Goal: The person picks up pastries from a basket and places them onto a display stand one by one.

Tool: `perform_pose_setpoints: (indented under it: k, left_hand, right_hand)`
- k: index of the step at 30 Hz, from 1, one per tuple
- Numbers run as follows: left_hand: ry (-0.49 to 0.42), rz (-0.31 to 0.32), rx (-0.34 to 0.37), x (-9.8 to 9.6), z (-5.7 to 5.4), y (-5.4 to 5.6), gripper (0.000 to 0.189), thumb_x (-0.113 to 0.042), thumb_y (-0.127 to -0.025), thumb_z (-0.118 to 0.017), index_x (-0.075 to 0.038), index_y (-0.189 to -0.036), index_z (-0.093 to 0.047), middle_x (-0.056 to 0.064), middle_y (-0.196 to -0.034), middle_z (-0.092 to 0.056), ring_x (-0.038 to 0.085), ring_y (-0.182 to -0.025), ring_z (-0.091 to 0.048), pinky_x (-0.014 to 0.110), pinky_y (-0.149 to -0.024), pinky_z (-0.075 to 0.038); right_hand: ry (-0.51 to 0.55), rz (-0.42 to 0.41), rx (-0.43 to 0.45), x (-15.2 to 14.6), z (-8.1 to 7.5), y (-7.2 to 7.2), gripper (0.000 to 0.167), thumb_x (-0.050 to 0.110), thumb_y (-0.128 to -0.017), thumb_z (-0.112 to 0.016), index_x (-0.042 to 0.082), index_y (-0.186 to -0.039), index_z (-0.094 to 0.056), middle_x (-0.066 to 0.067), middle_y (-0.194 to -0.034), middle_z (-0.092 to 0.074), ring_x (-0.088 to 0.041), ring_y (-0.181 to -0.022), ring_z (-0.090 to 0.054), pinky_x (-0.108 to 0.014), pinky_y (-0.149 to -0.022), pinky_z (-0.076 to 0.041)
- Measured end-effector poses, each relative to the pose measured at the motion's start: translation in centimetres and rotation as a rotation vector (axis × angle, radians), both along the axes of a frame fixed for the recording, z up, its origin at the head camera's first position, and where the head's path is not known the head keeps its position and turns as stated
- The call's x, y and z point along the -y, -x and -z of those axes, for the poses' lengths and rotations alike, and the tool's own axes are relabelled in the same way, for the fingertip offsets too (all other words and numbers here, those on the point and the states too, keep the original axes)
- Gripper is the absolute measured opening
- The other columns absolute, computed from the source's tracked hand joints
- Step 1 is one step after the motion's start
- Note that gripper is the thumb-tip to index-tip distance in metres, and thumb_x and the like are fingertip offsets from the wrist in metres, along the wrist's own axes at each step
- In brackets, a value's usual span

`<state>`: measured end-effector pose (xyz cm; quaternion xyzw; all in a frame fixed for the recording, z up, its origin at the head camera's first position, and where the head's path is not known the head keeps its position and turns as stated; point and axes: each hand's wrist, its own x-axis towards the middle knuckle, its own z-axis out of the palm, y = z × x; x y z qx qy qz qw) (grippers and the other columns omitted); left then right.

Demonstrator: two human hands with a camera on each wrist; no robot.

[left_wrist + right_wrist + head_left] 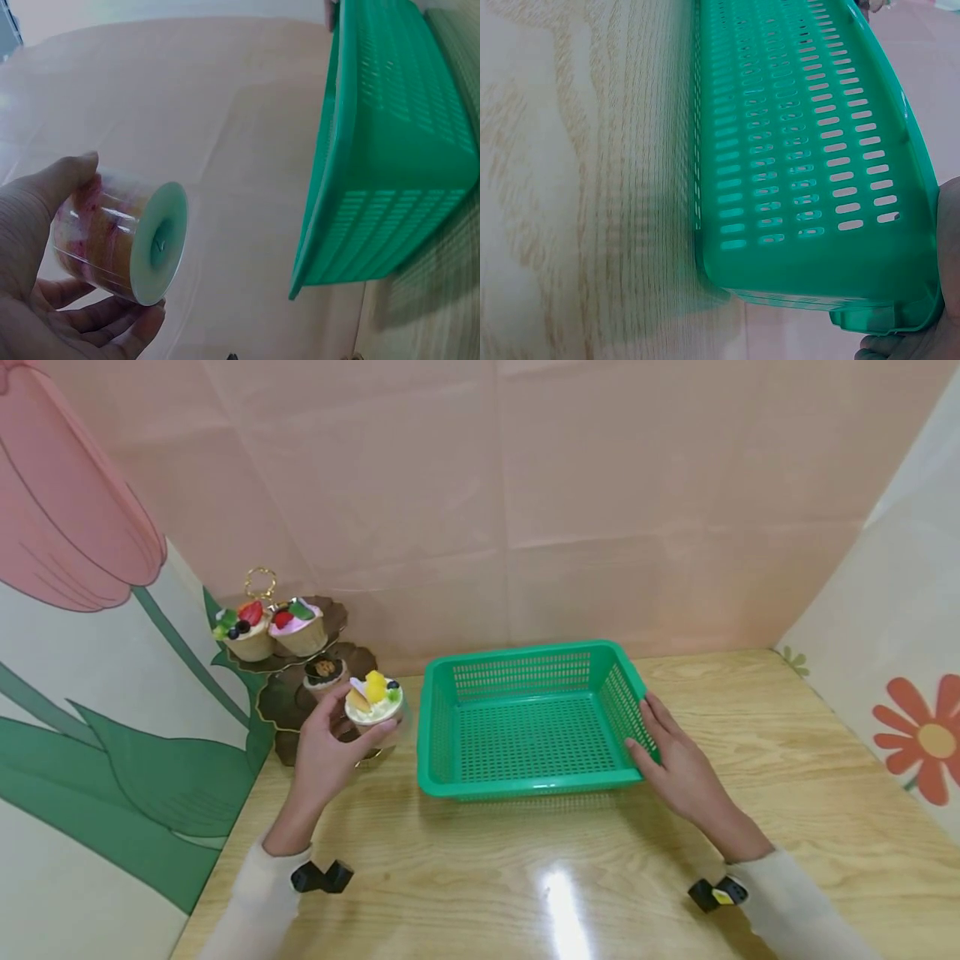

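My left hand (pixel 327 758) grips a clear cake cup (pixel 373 700) between thumb and fingers, beside the tiered stand. Cream, yellow fruit, a blueberry and a biscuit top it. In the left wrist view, the cup (pixel 105 236) lies tilted on its side, showing layered cake and a pale round base. A green plastic basket (pixel 525 785) with slotted walls sits on the table, with nothing inside. At its right end, my right hand (pixel 684 772) holds the rim, thumb over the edge. In the right wrist view, part of that hand (pixel 900 346) shows at the basket's corner.
A brown tiered stand (pixel 281 706) with gold edging stands at the left. Two fruit-topped cupcakes (pixel 298 631) sit on its upper tier, and a chocolate-topped one (pixel 325 670) on the tier below. A pink backdrop (pixel 525 527) rises behind the wooden table (pixel 465 877).
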<state>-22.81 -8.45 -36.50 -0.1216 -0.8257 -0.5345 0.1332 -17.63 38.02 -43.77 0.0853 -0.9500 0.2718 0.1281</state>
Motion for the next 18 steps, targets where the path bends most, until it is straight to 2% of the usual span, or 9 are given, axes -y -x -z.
perform_pose_setpoints:
  k: [4, 10, 14, 18]
  left_hand:
    - [-0.019, -0.032, -0.007, 1.4, 0.5, -0.3, 0.066, -0.024, -0.084, -0.086, -0.012, -0.141, -0.055, 0.002, -0.133, -0.06, 0.015, -0.12, -0.057, 0.022, -0.097, -0.046]
    - [-0.034, -0.114, -0.008, 3.5, 0.8, -0.5, 0.062, -0.023, -0.086, -0.084, -0.01, -0.139, -0.055, 0.002, -0.128, -0.061, 0.009, -0.116, -0.057, 0.019, -0.097, -0.044]
    - [-0.029, -0.17, -0.015, 4.8, 1.0, -0.4, 0.061, -0.021, -0.086, -0.084, -0.007, -0.139, -0.056, 0.004, -0.126, -0.062, 0.008, -0.113, -0.057, 0.019, -0.094, -0.045]
    - [-0.037, -0.215, -0.02, 5.9, 1.4, -0.2, 0.061, -0.019, -0.085, -0.084, -0.006, -0.139, -0.056, 0.004, -0.127, -0.061, 0.008, -0.114, -0.056, 0.026, -0.097, -0.043]
  right_hand:
    - [0.003, -0.003, 0.004, 0.0, -0.1, 0.0, 0.071, 0.035, -0.108, -0.05, -0.004, -0.159, -0.02, -0.018, -0.168, -0.01, -0.047, -0.148, -0.023, -0.069, -0.107, -0.031]
    - [0.002, -0.002, -0.003, 0.0, 0.0, 0.0, 0.07, 0.034, -0.107, -0.05, -0.003, -0.159, -0.02, -0.018, -0.168, -0.01, -0.047, -0.148, -0.023, -0.07, -0.106, -0.031]
    - [0.004, -0.004, -0.009, 0.0, 0.0, 0.0, 0.07, 0.033, -0.107, -0.051, -0.004, -0.159, -0.02, -0.018, -0.168, -0.01, -0.048, -0.148, -0.023, -0.07, -0.106, -0.031]
    - [0.005, -0.006, -0.007, 0.0, 0.1, -0.1, 0.07, 0.034, -0.107, -0.05, -0.003, -0.159, -0.02, -0.018, -0.168, -0.01, -0.048, -0.148, -0.023, -0.07, -0.106, -0.031]
